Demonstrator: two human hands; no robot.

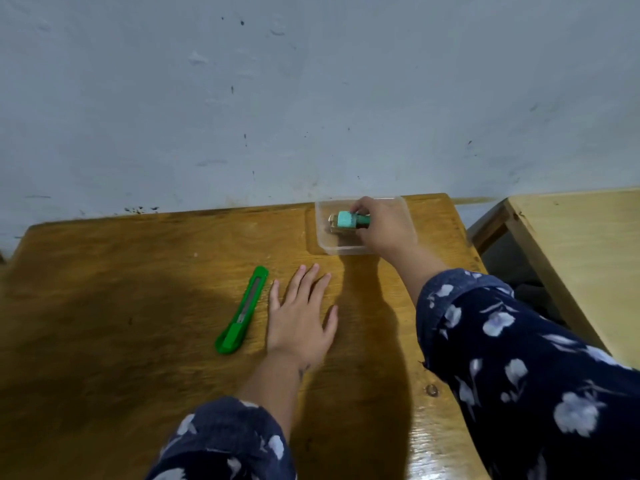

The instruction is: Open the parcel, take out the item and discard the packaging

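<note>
A: What is sitting on the wooden desk [138, 271]?

B: A clear plastic tray [323, 242] is sitting near the desk's far right corner, close to the grey wall [311, 98]. A green box cutter [242, 311] is lying near the middle of the desk.

A: And what are the hands doing?

B: The right hand [384, 226] is reaching into the tray and grasping a small teal item [348, 220] with curled fingers. The left hand [301, 318] is resting flat on the desk, fingers straight and spread, just beside the cutter and not touching it. Both arms are wearing dark blue flowered sleeves [519, 358]. A paler desk [571, 254] is standing to the right
</note>
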